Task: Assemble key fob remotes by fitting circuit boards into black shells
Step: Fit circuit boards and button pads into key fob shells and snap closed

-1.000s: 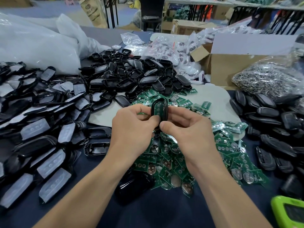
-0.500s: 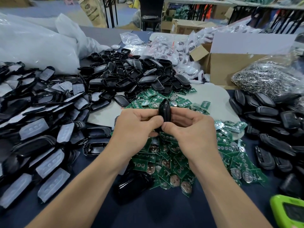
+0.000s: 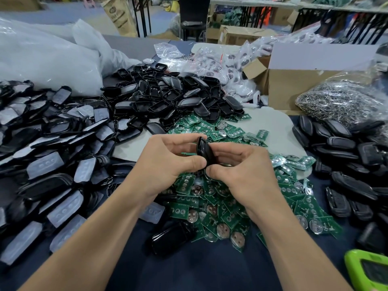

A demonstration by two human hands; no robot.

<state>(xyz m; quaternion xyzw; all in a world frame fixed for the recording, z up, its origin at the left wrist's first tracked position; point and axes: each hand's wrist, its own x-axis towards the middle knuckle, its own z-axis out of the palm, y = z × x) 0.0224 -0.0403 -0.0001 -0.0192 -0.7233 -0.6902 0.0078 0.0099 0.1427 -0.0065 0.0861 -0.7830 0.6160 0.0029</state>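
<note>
Both my hands hold one black key fob shell [image 3: 203, 150] edge-on above the table's middle. My left hand [image 3: 165, 162] grips its left side with thumb and curled fingers. My right hand [image 3: 241, 164] pinches its lower right side. Any board inside the shell is hidden. Under my hands spreads a heap of green circuit boards [image 3: 212, 202] with round coin cells. Empty black shells [image 3: 172, 97] are piled behind them. One black shell [image 3: 172, 238] lies flat near my left forearm.
Black shells with clear rubber pads [image 3: 48, 164] cover the left side. Closed black fobs [image 3: 346, 156] lie at the right, a bag of metal rings [image 3: 340, 101] behind them. A cardboard box [image 3: 294, 85] and white bags [image 3: 42, 59] stand at the back. A green device [image 3: 369, 269] sits bottom right.
The shell showed its open face with a green board a second ago. It has been turned edge-on, and both hands have shifted their hold around it.
</note>
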